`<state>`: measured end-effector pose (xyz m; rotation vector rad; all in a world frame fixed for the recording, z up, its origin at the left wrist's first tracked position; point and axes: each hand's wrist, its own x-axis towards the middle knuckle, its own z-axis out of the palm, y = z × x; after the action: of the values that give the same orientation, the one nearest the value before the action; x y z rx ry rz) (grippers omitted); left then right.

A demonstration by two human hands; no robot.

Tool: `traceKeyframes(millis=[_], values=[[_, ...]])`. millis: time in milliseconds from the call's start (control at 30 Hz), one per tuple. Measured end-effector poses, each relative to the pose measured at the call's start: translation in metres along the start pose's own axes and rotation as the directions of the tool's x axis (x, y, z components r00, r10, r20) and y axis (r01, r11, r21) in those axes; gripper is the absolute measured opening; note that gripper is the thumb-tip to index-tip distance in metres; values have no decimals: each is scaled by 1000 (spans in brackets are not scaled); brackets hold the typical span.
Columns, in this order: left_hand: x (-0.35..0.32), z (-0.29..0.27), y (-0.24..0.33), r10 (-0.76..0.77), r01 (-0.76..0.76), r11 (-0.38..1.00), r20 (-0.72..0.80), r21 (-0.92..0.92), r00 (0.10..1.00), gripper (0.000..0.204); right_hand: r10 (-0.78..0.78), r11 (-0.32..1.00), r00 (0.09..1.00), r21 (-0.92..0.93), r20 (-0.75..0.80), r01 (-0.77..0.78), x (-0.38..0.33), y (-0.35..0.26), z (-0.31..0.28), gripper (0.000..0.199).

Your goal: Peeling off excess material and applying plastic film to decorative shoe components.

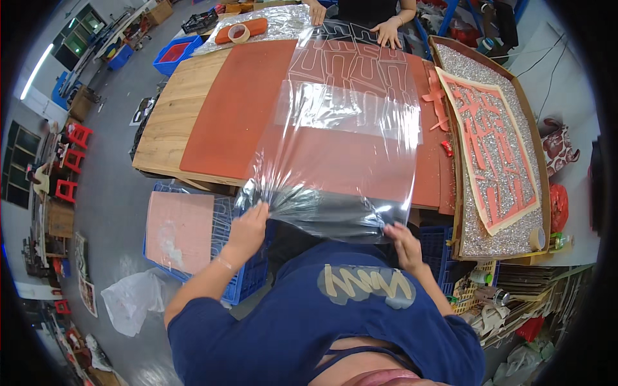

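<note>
A wide clear plastic film point(335, 164) stretches over the table toward me. My left hand point(250, 226) is closed on its near left corner, where the film bunches into creases. Its near right edge is pinched between the thumb and fingers of my right hand point(403, 244). Beneath the film's far half lies a sheet with pale cut-out outlines point(351, 64). Across the table, a person's hands point(387, 31) rest at the film's far edge. Under everything are reddish-brown mats point(235, 106) on the wooden tabletop.
Right of the table stands a shallow tray point(458, 212) of glittery material with a pink cut-out sheet point(496, 151). Tape point(239, 33) and an orange case point(257, 27) lie at the far left. A blue crate point(248, 283) with a pink board point(180, 228) sits below the table's left side.
</note>
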<state>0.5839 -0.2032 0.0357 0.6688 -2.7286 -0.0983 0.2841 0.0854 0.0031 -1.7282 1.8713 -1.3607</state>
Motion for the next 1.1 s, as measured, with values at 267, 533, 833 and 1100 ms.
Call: traceKeyframes(millis=[267,533,833,1100], values=[[-11,23,-65,-332,330,943,-213,-48,919,8,-318,934,939,-128,127,334,34,-26,-16,33],[92,-63,132,202,-142,840,59,-523,978,66,-467,853,882,-226,70,470,93,-64,-21,39],[92,-68,146,335,-335,940,5,-61,942,38,-568,806,822,-179,35,564,127,-50,-45,50],[81,-73,148,277,-266,937,19,-226,961,40,78,849,991,-528,113,-6,246,204,-138,80]])
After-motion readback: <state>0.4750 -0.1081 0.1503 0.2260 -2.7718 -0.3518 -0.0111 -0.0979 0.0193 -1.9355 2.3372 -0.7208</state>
